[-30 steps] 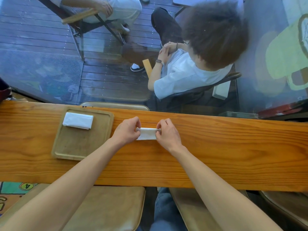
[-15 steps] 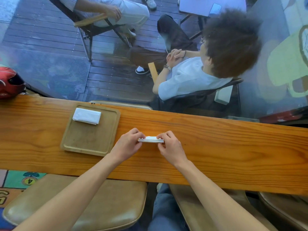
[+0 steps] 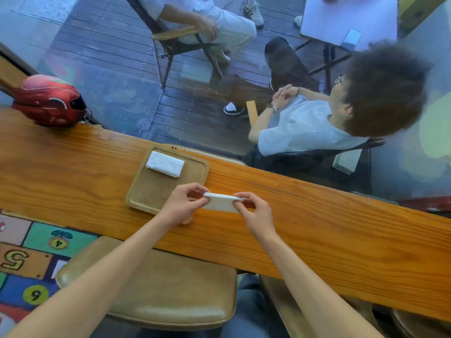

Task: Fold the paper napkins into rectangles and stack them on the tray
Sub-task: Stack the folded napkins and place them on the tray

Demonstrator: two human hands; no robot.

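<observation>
- Both hands are holding one folded napkin (image 3: 223, 203) just above the counter (image 3: 317, 230), w/ its folded edge facing up toward the camera.
- L hand (image 3: 181, 207) is pinching the napkin's L end betw. thumb and fingertips; the other fingers are curling in underneath.
- R hand (image 3: 256, 215) is pinching the R end the same way, thumb on the near side, fingers closed round the edge.
- The napkin is sitting at abt 3 o'clock of the tray's near corner, just beside the tray (image 3: 146, 189) and not on it.
- Can't tell if the napkin's lower edge is touching the wood or hanging clear.
- Wooden tray is lying flat on the counter, at abt 10 o'clock from the hands.
- One finished napkin (image 3: 165, 164), folded to a white rectangle, is lying flat in the tray's far part, at 12 o'clock of tray centre.
- L hand is overlapping the tray's near R corner in view.
- Red helmet (image 3: 50, 101) is resting on the counter's far L end, well apart from the tray.
- Padded stool (image 3: 151, 289) is showing under the forearms at 6 o'clock.
</observation>
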